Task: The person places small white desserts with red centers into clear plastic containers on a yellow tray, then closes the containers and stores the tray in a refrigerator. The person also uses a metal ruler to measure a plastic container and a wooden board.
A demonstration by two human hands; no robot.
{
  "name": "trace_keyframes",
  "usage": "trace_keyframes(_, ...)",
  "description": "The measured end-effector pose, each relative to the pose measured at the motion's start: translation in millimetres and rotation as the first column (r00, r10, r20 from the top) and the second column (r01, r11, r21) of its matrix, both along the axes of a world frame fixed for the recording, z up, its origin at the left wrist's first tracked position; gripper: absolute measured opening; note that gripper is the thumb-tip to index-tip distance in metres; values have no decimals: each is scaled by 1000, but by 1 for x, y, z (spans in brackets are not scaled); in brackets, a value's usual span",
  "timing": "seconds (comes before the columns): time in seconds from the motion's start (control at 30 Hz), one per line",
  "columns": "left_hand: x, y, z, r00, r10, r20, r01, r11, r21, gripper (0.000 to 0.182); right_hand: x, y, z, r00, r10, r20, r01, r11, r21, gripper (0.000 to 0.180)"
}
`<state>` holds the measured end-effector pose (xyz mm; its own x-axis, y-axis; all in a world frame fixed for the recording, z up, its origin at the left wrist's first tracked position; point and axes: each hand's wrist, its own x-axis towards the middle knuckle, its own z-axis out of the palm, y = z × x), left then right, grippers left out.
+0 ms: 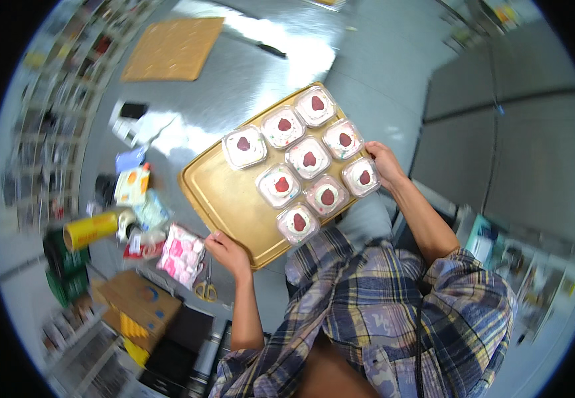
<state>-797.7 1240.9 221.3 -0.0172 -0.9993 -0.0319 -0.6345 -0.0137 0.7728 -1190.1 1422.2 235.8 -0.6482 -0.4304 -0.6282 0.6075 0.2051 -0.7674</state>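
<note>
Between both hands I hold a gold-coloured baking tray (217,194). My left hand (230,253) grips its near left end, thumb on the rim. My right hand (386,161) grasps the opposite end beside a dessert cup (362,177). Several square clear plastic cups of white cream, each topped with a red berry piece, stand on the tray's right and middle parts. One cup (245,147) sits by the far edge, and another (298,224) is close to the near edge. Bare gold surface shows at the tray's left. The fingers under the tray are hidden.
A steel table (193,114) carries a tan board (173,49), a black-handled knife (272,49), a pink-and-white bag (183,256) and scissors (206,288). A yellow roll (90,230) and a cardboard box (138,303) are at left. Grey cabinet doors (506,124) stand at right.
</note>
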Motion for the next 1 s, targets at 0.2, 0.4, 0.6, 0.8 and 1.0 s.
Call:
trace_keyframes(0.2, -37, 4, -3, 915, -402, -24, 403, 914, 41, 37, 71, 157, 5, 938, -342, -55, 344, 938, 40, 14)
trace_keyframes(0.4, -87, 28, -28, 698, -716, -14, 716, 698, 15, 36, 172, 273, -25, 732, -681, -25, 680, 733, -33, 14)
trace_keyframes(0.6, -121, 71, -64, 473, -880, -41, 881, 470, 54, 34, 256, 341, -56, 527, -846, -81, 849, 528, 12, 17)
trace_keyframes(0.8, -123, 132, -105, 260, -965, -31, 964, 258, 65, 34, 346, 385, -95, 330, -939, -100, 942, 321, 103, 21)
trace_keyframes(1.0, -115, 166, -129, 136, -990, -33, 989, 134, 68, 33, 420, 404, -122, 203, -978, -52, 975, 197, 100, 19)
